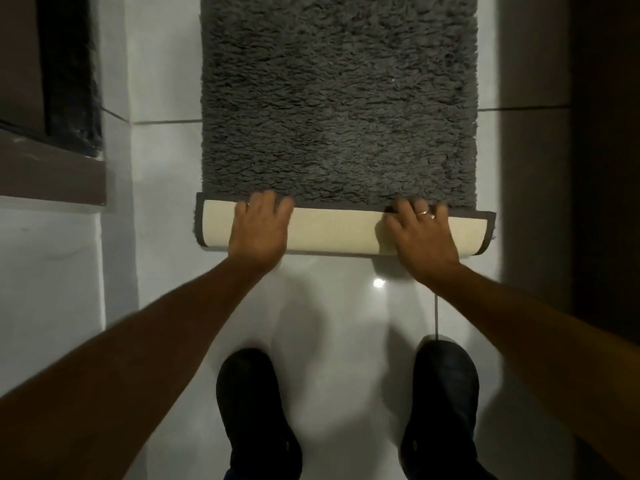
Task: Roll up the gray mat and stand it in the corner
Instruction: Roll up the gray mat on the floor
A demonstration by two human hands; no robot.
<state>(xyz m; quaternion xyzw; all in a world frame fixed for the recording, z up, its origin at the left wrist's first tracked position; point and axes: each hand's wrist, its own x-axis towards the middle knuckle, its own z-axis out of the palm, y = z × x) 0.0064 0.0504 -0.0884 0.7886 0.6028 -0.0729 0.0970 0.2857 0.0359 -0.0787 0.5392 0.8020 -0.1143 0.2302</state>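
Observation:
A shaggy gray mat [339, 98] lies flat on the white tiled floor and runs away from me. Its near end is turned over into a low roll [337, 232] that shows the cream backing with a dark gray border. My left hand [259, 226] rests palm down on the left part of the roll, fingers curled over its far edge. On the right part my right hand [420, 232], with a ring on one finger, grips the roll the same way.
My two dark shoes [258, 410] [441, 400] stand on the glossy floor just behind the roll. A dark wooden frame and ledge [52, 168] stick out at the left. At the right stands a dark wall or door [602, 168].

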